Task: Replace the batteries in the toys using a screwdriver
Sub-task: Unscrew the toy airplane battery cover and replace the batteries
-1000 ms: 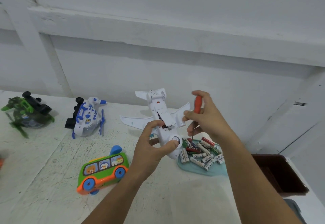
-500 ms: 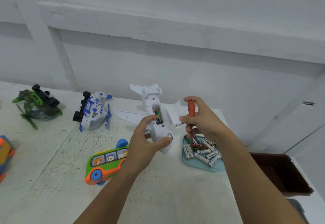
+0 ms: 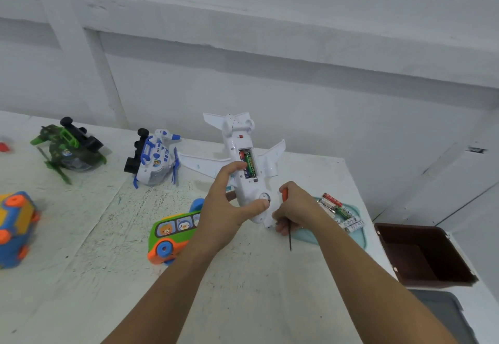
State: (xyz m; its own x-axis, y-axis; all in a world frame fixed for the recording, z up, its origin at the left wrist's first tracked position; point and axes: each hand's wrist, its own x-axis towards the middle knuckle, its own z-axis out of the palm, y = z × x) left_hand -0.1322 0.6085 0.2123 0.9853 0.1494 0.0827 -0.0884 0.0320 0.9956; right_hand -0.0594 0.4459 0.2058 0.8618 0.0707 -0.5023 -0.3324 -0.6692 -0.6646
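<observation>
White wall (image 3: 270,33), scuffed white table (image 3: 81,276)

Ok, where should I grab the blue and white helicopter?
Take the blue and white helicopter across its broad white body, coming from above. It lies tipped over on the table, and the thin blue blades sticking out from it look too flimsy to hold.

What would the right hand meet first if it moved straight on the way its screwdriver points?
Probably the table: the right hand grips the screwdriver tip-down, just beside the tray. How high the tip hangs is unclear. The toy plane in the left hand lies off that line.
</observation>
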